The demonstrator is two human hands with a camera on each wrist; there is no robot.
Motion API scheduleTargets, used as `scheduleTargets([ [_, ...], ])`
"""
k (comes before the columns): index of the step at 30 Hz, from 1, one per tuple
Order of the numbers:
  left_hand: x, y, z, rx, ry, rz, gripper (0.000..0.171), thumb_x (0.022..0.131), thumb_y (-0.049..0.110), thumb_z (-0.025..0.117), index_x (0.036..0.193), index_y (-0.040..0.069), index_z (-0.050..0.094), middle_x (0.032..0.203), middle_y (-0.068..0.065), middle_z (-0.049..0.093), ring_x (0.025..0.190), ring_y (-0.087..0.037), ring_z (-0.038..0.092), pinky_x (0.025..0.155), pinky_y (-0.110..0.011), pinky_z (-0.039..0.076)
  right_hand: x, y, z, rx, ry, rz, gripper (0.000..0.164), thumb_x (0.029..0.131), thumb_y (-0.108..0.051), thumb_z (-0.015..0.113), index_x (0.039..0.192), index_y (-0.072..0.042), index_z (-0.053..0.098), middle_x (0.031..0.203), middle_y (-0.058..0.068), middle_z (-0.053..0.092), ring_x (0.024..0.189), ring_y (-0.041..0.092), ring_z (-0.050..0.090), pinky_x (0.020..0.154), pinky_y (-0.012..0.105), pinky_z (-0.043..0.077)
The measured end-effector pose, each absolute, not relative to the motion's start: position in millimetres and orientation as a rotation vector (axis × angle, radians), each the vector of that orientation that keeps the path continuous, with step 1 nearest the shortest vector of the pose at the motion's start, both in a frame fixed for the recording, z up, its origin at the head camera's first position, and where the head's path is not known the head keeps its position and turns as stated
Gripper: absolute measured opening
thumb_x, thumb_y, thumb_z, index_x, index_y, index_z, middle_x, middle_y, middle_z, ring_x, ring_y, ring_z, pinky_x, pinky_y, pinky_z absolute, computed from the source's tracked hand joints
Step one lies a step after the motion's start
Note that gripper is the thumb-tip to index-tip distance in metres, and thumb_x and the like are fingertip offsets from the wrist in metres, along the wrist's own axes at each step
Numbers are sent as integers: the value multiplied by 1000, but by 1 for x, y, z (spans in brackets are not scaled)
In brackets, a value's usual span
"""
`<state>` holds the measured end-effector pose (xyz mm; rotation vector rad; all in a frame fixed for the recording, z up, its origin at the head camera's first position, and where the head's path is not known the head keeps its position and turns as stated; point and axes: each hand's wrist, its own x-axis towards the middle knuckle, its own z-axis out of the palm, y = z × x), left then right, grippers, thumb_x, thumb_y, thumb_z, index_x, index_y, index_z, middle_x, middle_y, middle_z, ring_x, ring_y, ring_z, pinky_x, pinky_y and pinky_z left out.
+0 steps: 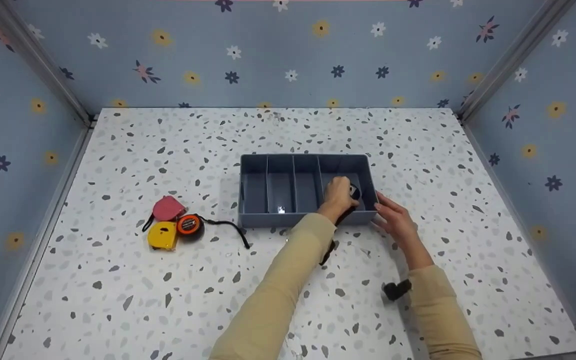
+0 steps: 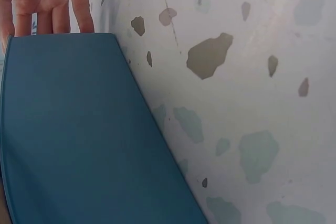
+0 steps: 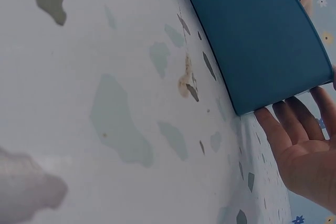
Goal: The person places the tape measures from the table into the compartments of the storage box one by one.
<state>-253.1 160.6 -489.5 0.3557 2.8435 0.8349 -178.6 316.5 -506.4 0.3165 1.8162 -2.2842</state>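
A grey-blue divided bin lies on the speckled table. My left hand reaches into its widest, right-hand compartment and grips a black tape measure, mostly covered by the fingers. A black strap hangs from there over the front wall. At the bin's right end, my right hand rests its extended fingers against the outer wall. The right wrist view has the fingers spread along that end of the bin.
Left of the bin, a pink tape measure, a yellow tape measure and an orange-and-black tape measure with a black wrist strap sit close together. Flowered panels enclose the table's back and sides.
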Motion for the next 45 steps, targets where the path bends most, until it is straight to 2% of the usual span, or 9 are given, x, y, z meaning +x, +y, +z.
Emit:
scheduleTargets([
  [6, -253, 158, -489, 361, 2858, 788, 29, 67, 24, 77, 86, 6, 66, 95, -6, 60, 86, -20, 59, 71, -27, 48, -179, 315, -506, 321, 1830, -2273, 55, 88, -12, 55, 138, -7, 31, 143, 7, 25, 127, 24, 29, 97, 42, 32],
  [12, -252, 155, -487, 392, 2872, 741, 18, 72, 20, 74, 78, 7, 64, 90, -5, 58, 79, -18, 58, 67, -27, 47, -178, 313, -504, 314, 1859, -2242, 55, 88, -15, 55, 138, -9, 32, 144, 4, 25, 128, 22, 29, 97, 41, 33],
  [17, -250, 153, -482, 441, 2886, 743, 18, 77, 23, 67, 81, 6, 65, 93, -7, 58, 79, -19, 58, 68, -30, 47, -180, 313, -506, 372, 1828, -2255, 54, 87, -15, 56, 136, -12, 35, 143, 0, 27, 127, 21, 29, 97, 41, 32],
  [22, -247, 150, -478, 483, 2887, 791, 18, 79, 22, 65, 83, 4, 65, 92, -8, 58, 81, -20, 58, 69, -30, 47, -180, 313, -506, 387, 1815, -2260, 51, 89, -12, 53, 136, -13, 36, 143, 0, 28, 127, 21, 30, 97, 40, 33],
  [26, -243, 147, -474, 504, 2873, 880, 16, 79, 19, 64, 79, 4, 63, 86, -8, 59, 73, -20, 57, 62, -30, 46, -180, 313, -507, 366, 1804, -2283, 53, 88, -12, 54, 137, -10, 34, 143, 2, 27, 127, 22, 29, 97, 42, 33],
  [30, -240, 143, -469, 506, 2849, 988, 16, 80, 18, 62, 86, 3, 65, 84, -6, 61, 68, -18, 57, 58, -29, 45, -180, 314, -507, 375, 1790, -2307, 57, 86, -12, 57, 137, -7, 33, 143, 4, 27, 127, 23, 29, 97, 43, 33],
  [36, -235, 137, -459, 521, 2816, 1071, 32, 81, 23, 63, 107, 4, 64, 98, -6, 64, 81, -16, 60, 66, -28, 47, -180, 315, -508, 391, 1812, -2277, 53, 88, -12, 54, 137, -10, 34, 142, 3, 28, 127, 23, 29, 97, 42, 32],
  [40, -230, 134, -453, 545, 2813, 1098, 34, 82, 24, 62, 111, 4, 63, 106, -7, 62, 90, -16, 59, 71, -28, 48, -180, 315, -507, 395, 1823, -2266, 51, 89, -12, 53, 136, -11, 36, 142, 1, 29, 127, 22, 30, 97, 42, 33],
  [45, -221, 131, -448, 615, 2827, 1141, 33, 82, 22, 63, 109, 4, 63, 104, -8, 63, 87, -15, 60, 69, -27, 48, -180, 314, -507, 404, 1825, -2265, 54, 87, -15, 57, 136, -12, 36, 142, 1, 29, 126, 21, 31, 97, 42, 33],
])
